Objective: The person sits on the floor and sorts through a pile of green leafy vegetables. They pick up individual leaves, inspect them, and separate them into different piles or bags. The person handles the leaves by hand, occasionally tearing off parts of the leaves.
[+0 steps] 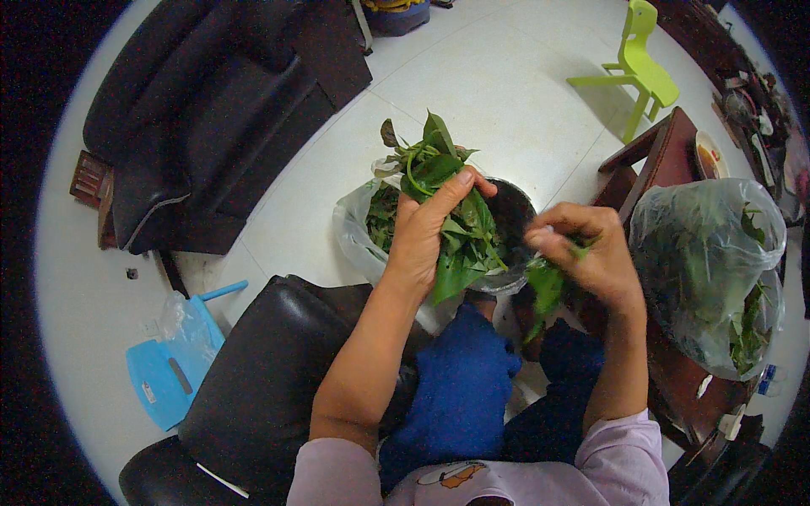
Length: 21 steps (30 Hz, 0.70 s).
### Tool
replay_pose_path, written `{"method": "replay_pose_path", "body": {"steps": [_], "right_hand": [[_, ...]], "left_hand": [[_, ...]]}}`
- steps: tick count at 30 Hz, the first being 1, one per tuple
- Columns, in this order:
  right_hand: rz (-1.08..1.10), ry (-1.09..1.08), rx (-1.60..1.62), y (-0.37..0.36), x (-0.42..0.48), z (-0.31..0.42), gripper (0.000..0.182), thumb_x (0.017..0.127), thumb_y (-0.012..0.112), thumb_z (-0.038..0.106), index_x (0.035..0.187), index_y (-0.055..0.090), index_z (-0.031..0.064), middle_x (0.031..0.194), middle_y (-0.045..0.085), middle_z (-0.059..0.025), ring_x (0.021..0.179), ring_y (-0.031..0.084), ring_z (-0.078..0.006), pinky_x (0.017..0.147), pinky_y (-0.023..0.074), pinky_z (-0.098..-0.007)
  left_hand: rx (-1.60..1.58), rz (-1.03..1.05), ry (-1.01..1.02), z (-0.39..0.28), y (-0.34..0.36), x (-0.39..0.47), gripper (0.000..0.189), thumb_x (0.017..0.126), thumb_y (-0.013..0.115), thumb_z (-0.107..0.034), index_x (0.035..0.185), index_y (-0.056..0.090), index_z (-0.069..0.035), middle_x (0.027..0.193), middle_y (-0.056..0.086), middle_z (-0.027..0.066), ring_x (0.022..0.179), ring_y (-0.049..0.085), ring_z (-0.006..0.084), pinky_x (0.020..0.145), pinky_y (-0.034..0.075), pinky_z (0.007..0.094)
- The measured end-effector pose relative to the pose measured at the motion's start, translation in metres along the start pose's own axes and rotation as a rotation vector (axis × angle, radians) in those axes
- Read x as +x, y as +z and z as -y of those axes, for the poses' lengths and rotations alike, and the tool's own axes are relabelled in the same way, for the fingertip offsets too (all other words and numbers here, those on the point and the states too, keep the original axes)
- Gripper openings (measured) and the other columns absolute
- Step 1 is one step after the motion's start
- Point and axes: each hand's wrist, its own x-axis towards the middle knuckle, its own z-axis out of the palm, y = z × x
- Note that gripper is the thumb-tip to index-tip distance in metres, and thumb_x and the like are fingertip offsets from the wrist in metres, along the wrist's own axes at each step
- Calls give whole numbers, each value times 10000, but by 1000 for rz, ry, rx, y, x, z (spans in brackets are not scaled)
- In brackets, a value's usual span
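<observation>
A bunch of leafy green stems (436, 166) is held in my left hand (429, 221), thumb pressed across it, with leaves hanging below the palm. My right hand (585, 250), blurred, pinches a green leaf (545, 284) that droops from the fingers to the right of the bunch. Below both hands stands a dark round container (511, 205), partly covered by my left hand and the leaves. To its left, a translucent plastic bag (352, 218) holds more greens (381, 218); my left arm hides part of it.
At the right, a large plastic bag of leaves (696, 272) rests on a dark wooden table (680, 148), near a plate (710, 158). A lime-green chair (647, 69) stands farther off. Left are a black sofa (209, 126), a black seat (272, 373) and a blue plastic chair (158, 379).
</observation>
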Motion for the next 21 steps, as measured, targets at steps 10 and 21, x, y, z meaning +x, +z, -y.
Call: {"method": "replay_pose_path", "body": {"steps": [10, 21], "right_hand": [[-314, -392, -215, 52, 6, -5, 153, 763, 706, 168, 867, 663, 64, 774, 668, -85, 607, 636, -217, 554, 486, -315], [-270, 81, 498, 39, 7, -9, 164, 840, 656, 151, 876, 659, -9, 789, 646, -22, 717, 575, -77, 664, 466, -221]], "left_hand": [[75, -22, -6, 7, 4, 1, 192, 858, 613, -244, 856, 607, -52, 787, 629, 50, 692, 594, 110, 631, 499, 238], [30, -152, -30, 2, 0, 0, 220, 770, 709, -198, 925, 631, -63, 830, 639, 28, 695, 611, 120, 595, 511, 250]]}}
